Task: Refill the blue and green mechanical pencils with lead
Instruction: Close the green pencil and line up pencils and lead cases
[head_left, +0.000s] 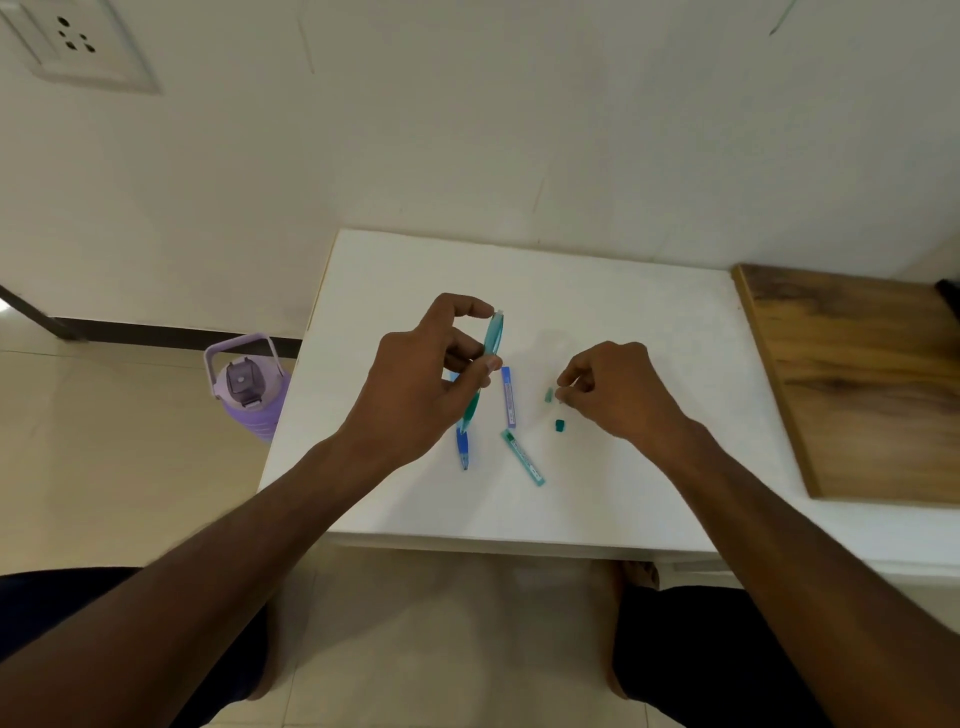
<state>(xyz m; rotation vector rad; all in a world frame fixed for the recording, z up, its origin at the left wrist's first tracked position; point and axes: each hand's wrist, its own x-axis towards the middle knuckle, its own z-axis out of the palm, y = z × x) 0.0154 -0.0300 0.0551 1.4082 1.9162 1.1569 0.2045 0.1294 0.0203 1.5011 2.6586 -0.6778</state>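
Our left hand (415, 384) holds the green pencil (485, 364) tight, finger on its far end. Our right hand (618, 395) pinches something tiny near the small green cap (559, 426).

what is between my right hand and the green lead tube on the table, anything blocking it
Nothing visible blocks it. The right hand hovers over the white table, and the green lead tube lies down and to its left. Only a small green cap sits off to the side of that path, easy to pass.
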